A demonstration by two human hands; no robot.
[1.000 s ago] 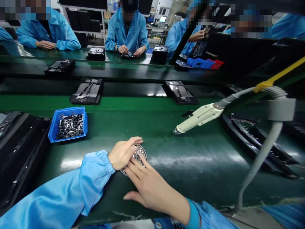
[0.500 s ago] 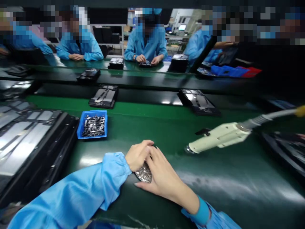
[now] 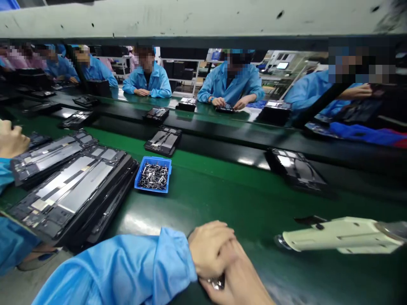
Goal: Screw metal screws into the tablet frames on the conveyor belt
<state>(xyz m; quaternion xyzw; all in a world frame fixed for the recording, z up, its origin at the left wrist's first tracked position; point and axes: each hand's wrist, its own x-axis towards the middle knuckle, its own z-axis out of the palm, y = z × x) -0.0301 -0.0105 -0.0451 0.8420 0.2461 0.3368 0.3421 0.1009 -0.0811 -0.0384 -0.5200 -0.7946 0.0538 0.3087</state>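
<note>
At the lower middle, my left hand (image 3: 210, 246) lies closed over the fingers of my right hand (image 3: 244, 277); its fingertips are hard to make out. Between the two hands shows a sliver of a dish of small shiny metal parts (image 3: 218, 281). My right hand curves around this dish, its thumb along the near side. Most of the dish is covered by the hands. To the right, a pale green electric screwdriver (image 3: 337, 235) is apart from both hands.
A blue bin (image 3: 169, 173) of small metal pieces sits beside stacked flat device housings (image 3: 76, 182) on the left. Another housing (image 3: 297, 169) lies at the right. A neighbour's hand (image 3: 12, 139) is at the left edge. Co-workers sit across the line, beneath a pale overhead beam (image 3: 190, 19).
The view has swung, so the scene sits lower and further right, and the overhead beam now shows. My left hand now covers more of the right hand and the dish.
</note>
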